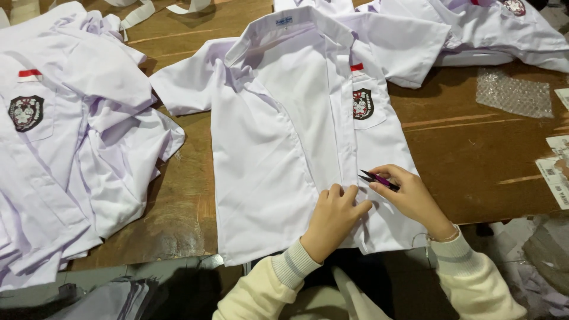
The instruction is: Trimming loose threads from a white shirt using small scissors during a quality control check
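Brown wooden worktable (pixel 474 160) carries the white short-sleeved school shirt (pixel 278 148), spread front-up, collar away from me, its button placket running straight toward my hands. My left hand (pixel 333 216) presses the placket flat near the hem, fingers curled. Touching it, my right hand (pixel 409 198) pinches small purple-handled thread snips (pixel 378 179), blades pointing left at the placket.

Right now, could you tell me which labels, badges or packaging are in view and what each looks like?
Collar label: small white rectangle inside the middle shirt's collar.
Pocket badge: dark shield with red and white, under a red strip, on the middle shirt.
Left badge: same shield on the left shirt.
Bubble wrap: clear sheet on the table, right.
Paper slips: white printed, right edge.
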